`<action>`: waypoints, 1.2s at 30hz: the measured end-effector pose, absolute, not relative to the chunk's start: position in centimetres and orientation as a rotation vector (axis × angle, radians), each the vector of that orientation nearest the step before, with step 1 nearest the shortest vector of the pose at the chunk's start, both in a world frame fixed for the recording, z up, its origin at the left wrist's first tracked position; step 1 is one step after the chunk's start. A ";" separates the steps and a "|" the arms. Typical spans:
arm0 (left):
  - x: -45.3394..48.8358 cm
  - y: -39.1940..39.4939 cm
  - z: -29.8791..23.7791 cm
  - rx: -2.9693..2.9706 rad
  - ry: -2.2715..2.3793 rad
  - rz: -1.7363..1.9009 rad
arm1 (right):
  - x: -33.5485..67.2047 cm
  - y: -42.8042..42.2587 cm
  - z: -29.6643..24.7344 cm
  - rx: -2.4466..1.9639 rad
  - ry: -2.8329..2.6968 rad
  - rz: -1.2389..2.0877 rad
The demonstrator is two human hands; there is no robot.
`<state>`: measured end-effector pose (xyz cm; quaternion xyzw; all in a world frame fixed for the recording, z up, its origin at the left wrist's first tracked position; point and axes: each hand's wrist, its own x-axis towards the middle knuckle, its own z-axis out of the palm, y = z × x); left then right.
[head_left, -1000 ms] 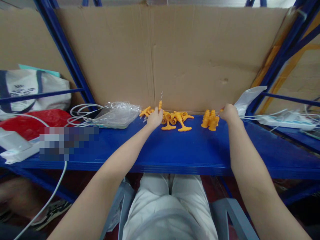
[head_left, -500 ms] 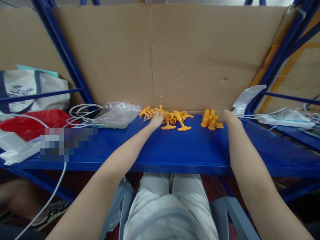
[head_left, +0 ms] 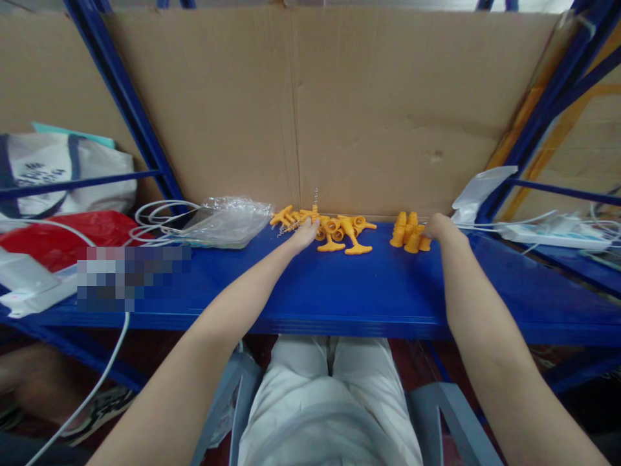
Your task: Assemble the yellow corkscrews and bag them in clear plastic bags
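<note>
My left hand [head_left: 305, 234] is closed at a pile of orange-yellow plastic T-handled pieces [head_left: 358, 248], its fingers on one of them and its fingertips partly hidden. Just beyond those fingers, a ribbed yellow part with a thin chain [head_left: 315, 208] stands up. Some T-handled pieces have round hollow ends facing me. To the right, several yellow cup-shaped pieces [head_left: 412, 244] stand in a tight group, some apparently stacked. My right hand [head_left: 439, 226] is closed at the right side of this group, fingers on the nearest cup [head_left: 425, 244]; the hand's back hides most of its grip.
A blue shelf top [head_left: 359, 291] carries everything, with a cardboard sheet [head_left: 369, 116] upright behind. Clear plastic bags [head_left: 223, 223], white cables and a red bag [head_left: 68, 239] lie left. White power strips [head_left: 553, 234] lie right. Blue posts frame both sides.
My left hand has shifted slightly right, and the chained part and the nearest T-handled piece have shifted right too. The right hand stays nearly still at the cups.
</note>
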<state>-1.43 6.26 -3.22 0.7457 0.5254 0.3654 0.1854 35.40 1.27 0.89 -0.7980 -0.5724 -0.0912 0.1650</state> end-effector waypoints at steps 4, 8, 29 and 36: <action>-1.5 6.1 -3.1 1.963 1.386 1.002 | 34.5 1.0 1.4 -2.479 -1.619 -0.301; -1.5 6.3 -3.3 1.859 1.331 1.047 | 33.8 0.5 1.7 -2.509 -1.646 -0.314; -1.5 3.6 -1.4 2.596 1.487 1.168 | 31.7 0.1 2.5 -1.710 -1.538 -0.509; -1.3 3.9 -1.7 2.851 1.226 1.267 | 23.9 -1.3 2.3 -1.051 -1.979 -0.362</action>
